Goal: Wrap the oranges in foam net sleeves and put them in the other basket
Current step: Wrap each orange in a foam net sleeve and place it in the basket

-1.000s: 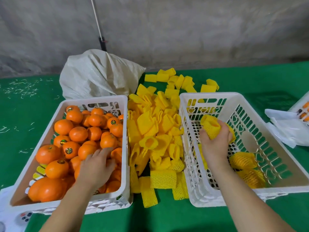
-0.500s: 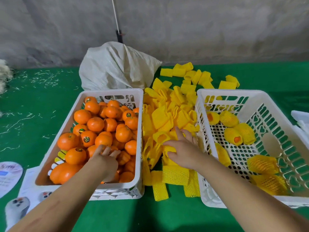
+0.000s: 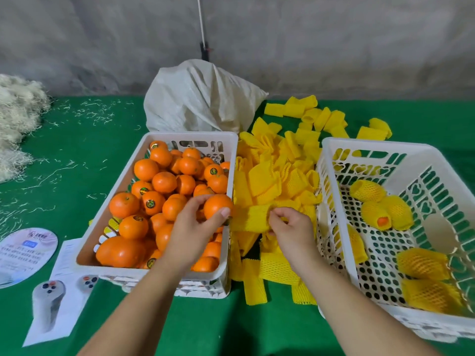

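Observation:
My left hand [image 3: 191, 231] grips an orange [image 3: 216, 205], lifted above the right rim of the left white basket [image 3: 117, 194], which is full of bare oranges. Just to its right, my right hand [image 3: 291, 231] pinches a yellow foam net sleeve [image 3: 250, 218], held level with the orange and almost touching it. Between the baskets lies a heap of loose yellow sleeves [image 3: 277, 173]. The right white basket [image 3: 331, 173] holds several wrapped oranges [image 3: 383, 210] on its perforated floor.
A white woven sack [image 3: 203, 98] stands behind the left basket. Pale straw [image 3: 18, 119] is piled at the far left on the green cloth. Printed papers [image 3: 28, 249] lie at the near left. A thin pole leans on the grey wall.
My right hand left the wrapped orange in the right basket, went to the heap and picked up a sleeve. My left hand lifted an orange out of the left basket toward it.

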Motion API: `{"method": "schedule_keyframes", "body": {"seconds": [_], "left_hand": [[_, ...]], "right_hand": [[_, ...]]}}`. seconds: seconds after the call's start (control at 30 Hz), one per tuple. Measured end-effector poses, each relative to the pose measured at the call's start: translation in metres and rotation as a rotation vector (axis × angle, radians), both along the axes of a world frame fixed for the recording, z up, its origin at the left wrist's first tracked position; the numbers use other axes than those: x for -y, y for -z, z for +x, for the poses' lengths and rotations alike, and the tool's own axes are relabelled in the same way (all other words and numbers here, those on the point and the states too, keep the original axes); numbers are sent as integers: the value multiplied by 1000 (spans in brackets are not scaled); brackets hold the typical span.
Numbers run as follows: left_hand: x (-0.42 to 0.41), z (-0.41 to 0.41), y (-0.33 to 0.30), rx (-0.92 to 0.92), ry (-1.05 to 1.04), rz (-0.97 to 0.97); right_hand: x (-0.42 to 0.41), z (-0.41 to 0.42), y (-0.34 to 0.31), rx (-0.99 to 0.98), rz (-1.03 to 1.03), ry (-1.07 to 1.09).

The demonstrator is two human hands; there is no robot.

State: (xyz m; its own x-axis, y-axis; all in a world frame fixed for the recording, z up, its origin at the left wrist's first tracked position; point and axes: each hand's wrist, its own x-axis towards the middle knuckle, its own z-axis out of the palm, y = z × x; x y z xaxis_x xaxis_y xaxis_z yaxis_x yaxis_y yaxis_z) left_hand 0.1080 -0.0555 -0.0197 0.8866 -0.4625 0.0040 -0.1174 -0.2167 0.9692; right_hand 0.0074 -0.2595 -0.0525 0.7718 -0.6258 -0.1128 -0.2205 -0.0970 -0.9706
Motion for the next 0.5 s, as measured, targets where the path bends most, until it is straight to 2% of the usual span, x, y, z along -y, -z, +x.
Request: {"method": "schedule_keyframes", "body": {"seconds": [0.07,0.13,0.23,0.37,0.43,0.5], "left_hand": [[24,-21,3,-254,44,-233],[35,-32,5,-378,121,-309],[37,-30,5,-464,274,-285],[34,-25,2,-473,433,-197],[35,-26,2,-459,427,-199],[37,-28,6,-471,345,-239]], "right_hand": [[-5,0,-1,13,-14,34],[-5,-1,-4,73,-35,125],[-2,-1,-9,100,-181,159],[-8,3,-10,110,-324,-65],[-10,4,-10,91,-372,-83],[-7,5,-13,51,-330,-57]]}}
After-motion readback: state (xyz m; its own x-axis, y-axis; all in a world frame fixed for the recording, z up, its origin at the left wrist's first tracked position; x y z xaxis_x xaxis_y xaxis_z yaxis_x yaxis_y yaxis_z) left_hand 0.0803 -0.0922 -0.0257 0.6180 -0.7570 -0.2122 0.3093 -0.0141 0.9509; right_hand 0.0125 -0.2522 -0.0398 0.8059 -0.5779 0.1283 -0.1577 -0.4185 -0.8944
